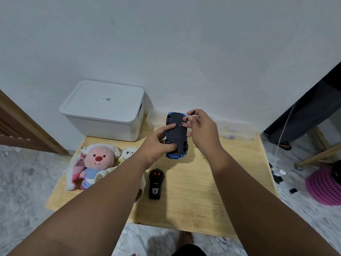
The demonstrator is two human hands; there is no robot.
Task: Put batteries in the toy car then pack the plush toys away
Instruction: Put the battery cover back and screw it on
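A blue toy car [177, 134] lies upside down over the back of the wooden table [212, 185], its dark underside facing up. My left hand [156, 145] grips the car's left side, with the thumb near the rear wheels. My right hand [202, 129] is pinched on a thin dark tool whose tip touches the underside near the middle. Left of the car lie the plush toys: a pink beaver plush [97, 160], a white plush [129, 152] partly behind my forearm, and a pink and white plush [74, 170]. No batteries show.
A white storage box [103, 109] with its lid on stands at the table's back left. A clear plastic box [238, 133] sits against the wall at the back right. A black remote control [156, 183] lies near the middle. A pink basket [324, 187] is on the floor to the right.
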